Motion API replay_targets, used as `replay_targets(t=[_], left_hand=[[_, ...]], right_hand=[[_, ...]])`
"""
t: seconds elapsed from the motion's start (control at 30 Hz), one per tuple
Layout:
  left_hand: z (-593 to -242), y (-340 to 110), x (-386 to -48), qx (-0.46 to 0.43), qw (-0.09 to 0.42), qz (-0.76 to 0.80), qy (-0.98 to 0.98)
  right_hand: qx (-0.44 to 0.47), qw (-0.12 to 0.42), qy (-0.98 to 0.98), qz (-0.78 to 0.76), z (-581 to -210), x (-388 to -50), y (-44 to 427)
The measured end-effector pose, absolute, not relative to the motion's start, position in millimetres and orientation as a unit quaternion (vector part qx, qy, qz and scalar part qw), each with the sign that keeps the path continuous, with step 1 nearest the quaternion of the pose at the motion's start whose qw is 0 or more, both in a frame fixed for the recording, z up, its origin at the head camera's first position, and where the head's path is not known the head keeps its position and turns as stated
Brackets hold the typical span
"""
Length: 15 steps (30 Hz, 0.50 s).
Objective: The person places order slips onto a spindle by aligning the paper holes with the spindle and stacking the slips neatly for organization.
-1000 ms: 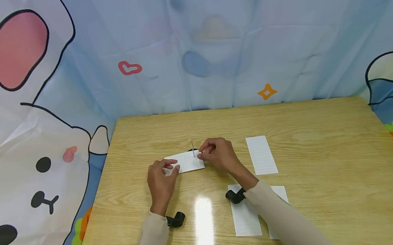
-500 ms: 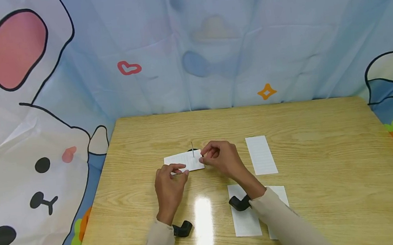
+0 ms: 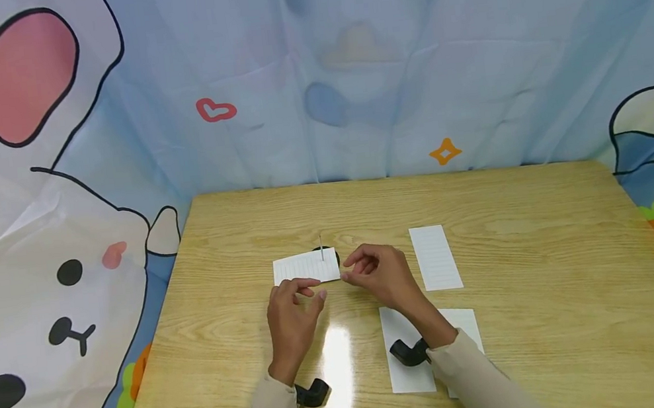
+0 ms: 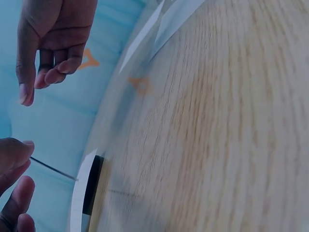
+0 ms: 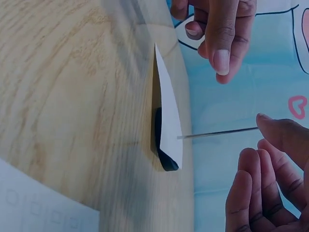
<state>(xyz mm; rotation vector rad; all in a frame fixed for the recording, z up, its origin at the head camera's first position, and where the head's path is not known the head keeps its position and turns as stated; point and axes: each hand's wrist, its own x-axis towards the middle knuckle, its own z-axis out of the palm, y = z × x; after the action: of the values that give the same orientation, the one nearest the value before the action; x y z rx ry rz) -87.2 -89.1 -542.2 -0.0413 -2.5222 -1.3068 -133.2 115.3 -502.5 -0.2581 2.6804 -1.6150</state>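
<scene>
A lined white paper slip (image 3: 300,268) lies across the black base (image 5: 167,163) of a paper spike, and the thin metal spike (image 5: 217,132) stands upright through it. One end of the slip reaches out past the base. My left hand (image 3: 294,324) hovers by the slip's front edge with loosely bent fingers, holding nothing. To the right of the slip is my right hand (image 3: 382,276), thumb and forefinger near each other, with nothing seen between them. From the left wrist view, the slip (image 4: 79,198) appears edge-on above the base (image 4: 93,186), apart from both hands.
Another lined slip (image 3: 436,258) lies flat on the wooden table (image 3: 550,273) to the right. Two more sheets, a left one (image 3: 397,336) and a right one (image 3: 464,322), are partly covered by my right arm. A printed curtain (image 3: 374,79) hangs behind the table.
Both hands have drawn off the slip: the left moved right and toward me, the right moved right and slightly toward me. The slip stays on the spike.
</scene>
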Motion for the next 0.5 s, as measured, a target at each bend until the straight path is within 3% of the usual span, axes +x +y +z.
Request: replay_targets(t=[0.5], left_hand=[[-546,-79,-65,-0.036,0.128,-0.477,-0.869]], right_hand=[[-0.064,0.010,0.856,-0.514,-513,-112,132]])
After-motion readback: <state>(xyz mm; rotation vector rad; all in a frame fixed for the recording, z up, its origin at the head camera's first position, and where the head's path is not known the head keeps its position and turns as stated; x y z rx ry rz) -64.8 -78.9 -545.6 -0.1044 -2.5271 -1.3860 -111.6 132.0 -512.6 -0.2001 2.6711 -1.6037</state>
